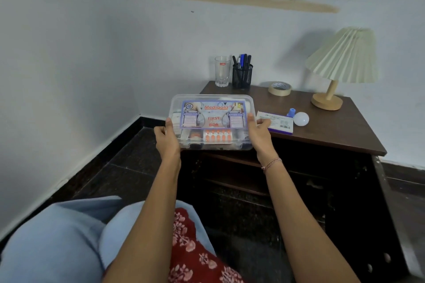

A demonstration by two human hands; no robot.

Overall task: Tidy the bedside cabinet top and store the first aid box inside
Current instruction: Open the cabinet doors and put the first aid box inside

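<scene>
A clear plastic first aid box (211,119) with a printed label hangs in the air at the front left corner of the dark wooden bedside cabinet (333,126). My left hand (166,136) grips its left end, thumb on the lid. My right hand (258,132) grips its right end the same way. Pill strips and small packs show through the lid. Below the box the cabinet stands open, its door (388,225) swung out to the right, with dark shelves (234,163) inside.
On the cabinet top stand a drinking glass (222,71), a black mesh pen holder (242,73), a roll of tape (279,88), a pleated lamp (338,64), a flat white and purple pack (276,122), and a bulb (300,118) beside a small blue piece. The wall runs along the left.
</scene>
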